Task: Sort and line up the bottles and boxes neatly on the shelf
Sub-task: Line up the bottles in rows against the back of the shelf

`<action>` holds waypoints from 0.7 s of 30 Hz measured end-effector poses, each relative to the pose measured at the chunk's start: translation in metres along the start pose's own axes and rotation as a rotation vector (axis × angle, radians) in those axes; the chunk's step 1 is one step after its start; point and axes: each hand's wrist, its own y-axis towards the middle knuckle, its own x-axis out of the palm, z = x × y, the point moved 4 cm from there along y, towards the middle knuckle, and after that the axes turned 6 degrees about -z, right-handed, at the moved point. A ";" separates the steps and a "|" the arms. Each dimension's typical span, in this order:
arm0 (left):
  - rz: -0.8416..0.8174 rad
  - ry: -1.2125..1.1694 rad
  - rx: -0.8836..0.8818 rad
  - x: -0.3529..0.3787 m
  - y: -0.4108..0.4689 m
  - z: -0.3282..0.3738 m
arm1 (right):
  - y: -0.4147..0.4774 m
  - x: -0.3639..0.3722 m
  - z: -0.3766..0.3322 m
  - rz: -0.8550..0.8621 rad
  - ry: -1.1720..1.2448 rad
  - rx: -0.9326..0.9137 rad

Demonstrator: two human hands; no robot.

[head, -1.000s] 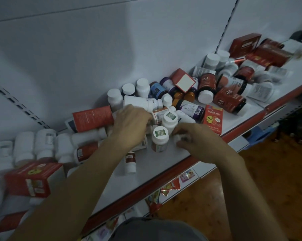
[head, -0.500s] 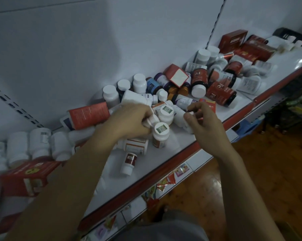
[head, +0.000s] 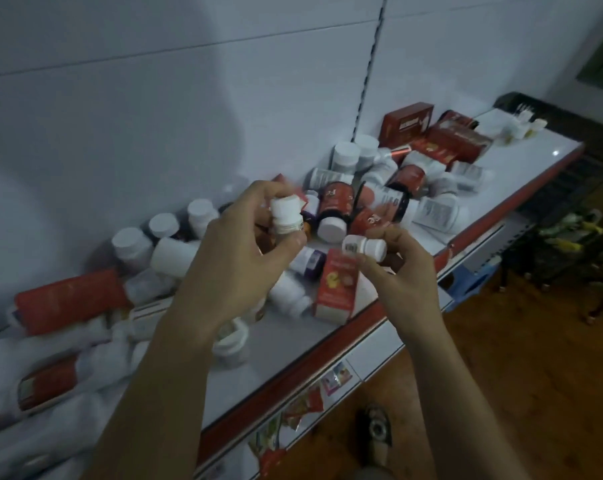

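Observation:
My left hand [head: 237,251] grips a small white bottle [head: 286,216] upright, lifted above the pile. My right hand [head: 402,271] holds another small white bottle [head: 364,245] on its side, just above a red box [head: 338,284] lying near the shelf's front edge. Under both hands the white shelf [head: 522,168] carries a jumble of white bottles, dark bottles with red labels [head: 338,202] and red boxes [head: 407,123]. A long red box [head: 68,299] lies at the left among white bottles [head: 130,242].
A red strip [head: 293,372] runs along the shelf's front edge, with price tags below it. The white back wall rises behind the pile. Wooden floor lies to the right and below, with a blue stool [head: 473,280] and a dark rack [head: 570,216] at the far right.
Both hands have risen from the pile, each carrying a small white bottle. The camera has swung right, so the heap sits further left and lower in view.

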 end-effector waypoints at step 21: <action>-0.218 -0.127 -0.012 0.363 0.286 0.075 | 0.191 -0.378 0.104 0.285 -0.032 -0.005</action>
